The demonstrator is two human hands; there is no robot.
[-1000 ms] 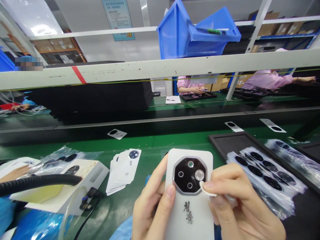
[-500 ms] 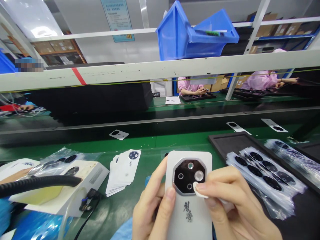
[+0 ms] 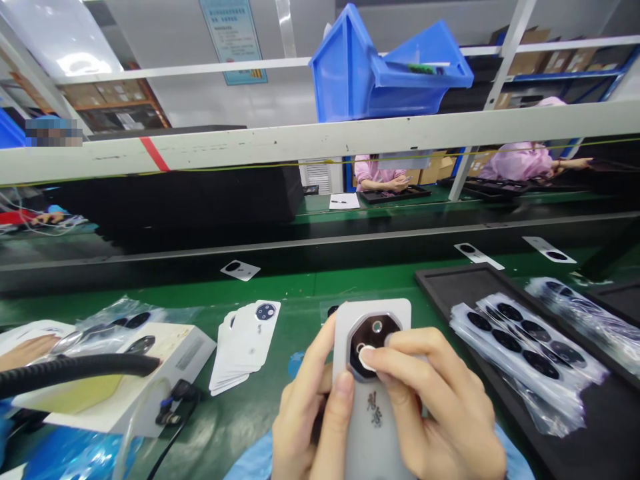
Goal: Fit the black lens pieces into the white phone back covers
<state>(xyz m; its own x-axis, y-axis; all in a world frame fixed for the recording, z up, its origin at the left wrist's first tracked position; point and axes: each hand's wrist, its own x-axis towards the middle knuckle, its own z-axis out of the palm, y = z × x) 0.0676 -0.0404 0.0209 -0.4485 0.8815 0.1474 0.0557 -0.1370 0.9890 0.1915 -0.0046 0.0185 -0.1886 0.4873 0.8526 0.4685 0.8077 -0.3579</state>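
My left hand (image 3: 307, 413) grips a white phone back cover (image 3: 373, 427) from its left side, thumb lying on its face. The cover has a black octagonal camera plate (image 3: 370, 330) near its top and dark characters below it. My right hand (image 3: 433, 410) pinches a small white round pad (image 3: 367, 358) and presses it on the lower middle of the camera plate, hiding the plate's right side. Both hands are low in the middle of the head view, over the green bench.
A fanned stack of white covers (image 3: 245, 343) lies left of my hands. Further left are a white box (image 3: 145, 373), a black hose (image 3: 75, 370) and plastic bags. A black tray (image 3: 470, 283) with bagged camera plates (image 3: 525, 343) is right. Other people in pink work behind.
My right hand has slid the white pad leftward, from the plate's right edge onto its middle, and now covers more of it. The cover sits slightly lower in view.
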